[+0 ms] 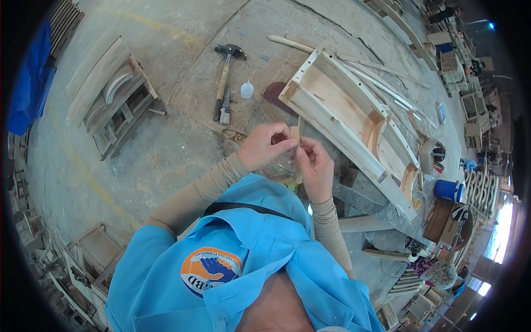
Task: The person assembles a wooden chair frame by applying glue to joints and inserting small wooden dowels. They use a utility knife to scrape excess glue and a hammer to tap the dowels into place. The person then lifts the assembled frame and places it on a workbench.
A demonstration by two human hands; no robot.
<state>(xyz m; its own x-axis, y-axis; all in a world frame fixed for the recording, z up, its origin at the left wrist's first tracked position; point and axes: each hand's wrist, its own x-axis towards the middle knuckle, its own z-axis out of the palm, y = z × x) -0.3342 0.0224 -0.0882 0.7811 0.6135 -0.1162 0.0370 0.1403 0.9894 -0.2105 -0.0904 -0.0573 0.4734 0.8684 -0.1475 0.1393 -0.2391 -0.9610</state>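
Note:
In front of my chest, my left hand [267, 146] and my right hand [316, 170] meet around a thin tan strip [295, 133]. The thumb and fingers of the left pinch its upper part. Bent fingertips of the right close on it from the other side, a little lower. Whether the strip is wood, paper or tape I cannot tell. Just beyond the hands, to the right, lies a long curved wooden frame [337, 119] with holes along its edges, not touched by either hand.
A claw hammer [224, 77], a flat chisel-like tool [225, 108], a small translucent bottle [247, 89] and a dark red disc [273, 97] lie beyond my hands. Wooden chair-back-like parts [119, 94] stand at left. A blue bucket [448, 190] is at right.

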